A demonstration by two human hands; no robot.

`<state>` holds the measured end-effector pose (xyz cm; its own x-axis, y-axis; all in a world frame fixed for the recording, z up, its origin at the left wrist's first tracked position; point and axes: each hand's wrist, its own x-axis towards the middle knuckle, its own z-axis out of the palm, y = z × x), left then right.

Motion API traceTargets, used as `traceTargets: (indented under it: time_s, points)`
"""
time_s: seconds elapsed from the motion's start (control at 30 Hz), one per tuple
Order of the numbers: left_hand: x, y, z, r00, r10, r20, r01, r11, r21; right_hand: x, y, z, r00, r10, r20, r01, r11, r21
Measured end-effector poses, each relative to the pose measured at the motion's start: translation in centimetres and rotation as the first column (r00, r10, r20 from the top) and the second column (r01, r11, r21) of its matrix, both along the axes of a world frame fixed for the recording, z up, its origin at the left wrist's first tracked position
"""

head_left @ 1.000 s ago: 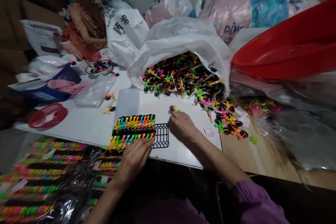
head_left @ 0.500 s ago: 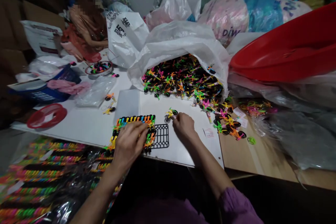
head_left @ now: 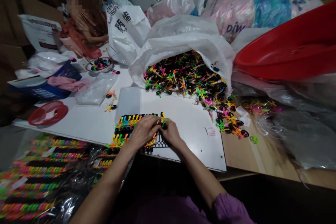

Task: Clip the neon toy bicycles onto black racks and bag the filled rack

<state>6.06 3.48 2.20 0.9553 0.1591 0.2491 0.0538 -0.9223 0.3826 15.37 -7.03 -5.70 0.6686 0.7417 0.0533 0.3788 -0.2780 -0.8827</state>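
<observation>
In the head view, my right hand [head_left: 170,133] is closed on a small toy bicycle [head_left: 163,120] with yellow and green parts and black wheels. Close against it, my left hand [head_left: 145,131] arches over packed rows of toy bicycles [head_left: 123,131]. Its fingers are bent and pressed together beside the held toy; what they grip is hidden. Under both hands lies a black plastic grid [head_left: 160,142], its right end partly visible and the rest covered by the toys and my hands.
A white sack [head_left: 183,35] spills loose toy bicycles [head_left: 183,77] onto the white table [head_left: 183,108]. Left are a red basket [head_left: 63,112], a blue basket [head_left: 56,91] and plastic sheets [head_left: 91,91]. A large red basin [head_left: 286,49] stands right. Another person [head_left: 88,28] sits at the back left.
My right hand has moved left with the toy bicycle, from the bare tabletop to the grid. My left hand has shifted right, and the two hands now meet. The view has moved slightly.
</observation>
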Motion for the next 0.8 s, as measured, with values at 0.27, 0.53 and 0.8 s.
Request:
traceTargets:
  time_s: [0.27,0.53,0.8]
  points:
    - [0.3,-0.2,-0.9,0.998,0.041,0.042,-0.044,0.995,0.093,1.1,-0.5,1.6,0.909,0.269,0.318,-0.133,0.911,-0.391]
    - [0.4,0.5,-1.9,0.979,-0.033,0.200,0.015,0.996,0.088,0.8,0.7,1.5,0.851,0.342,0.400,-0.161,0.893,-0.421]
    - [0.6,0.1,-2.4,0.947,-0.102,0.305,0.054,0.985,0.161,9.4,-4.9,4.9,0.930,0.180,0.320,-0.084,0.953,-0.291]
